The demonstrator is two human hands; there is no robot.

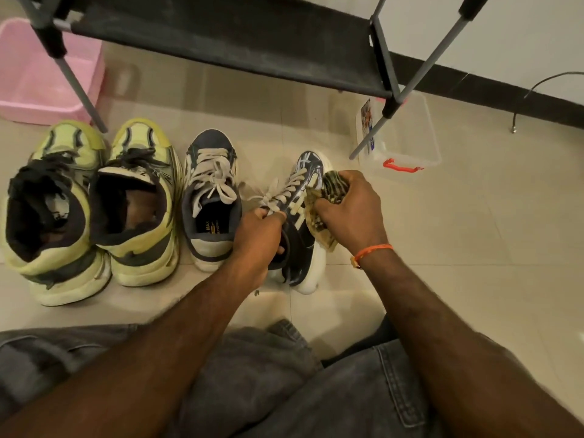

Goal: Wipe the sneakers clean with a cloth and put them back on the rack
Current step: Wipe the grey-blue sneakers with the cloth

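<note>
Handling notes: dark sneaker (300, 238) sits on the tiled floor (458, 248) at centre frame, tipped onto its inner side so the striped flank and white sole face up and to 3 o'clock. It looks light and semi-rigid: the sole should hold its shape, while the upper and collar will likely give under pressure. The left hand (257, 235) grips the collar at the tongue, fingers curled into the opening; judged a sound hold point, since it braces the shoe against wiping force. The right hand (350, 210) clutches the bunched cloth (322, 213), fingers curled round it and pressing it onto the striped flank. The cloth is soft and crumpled; whether it is damp cannot be told.

The matching sneaker (211, 200) stands upright just beside, at 9 o'clock. Two yellow-green sneakers (94, 210) stand further toward 9 o'clock. The rack (221, 36) spans 12 o'clock, its shelf bare where visible.

Obscured: the shoe's floor-side flank, its heel interior behind the left hand, and the cloth's underside. Upper rack tiers are cut off by the frame edge. Dirt remaining on the sole is too faint to judge.
</note>
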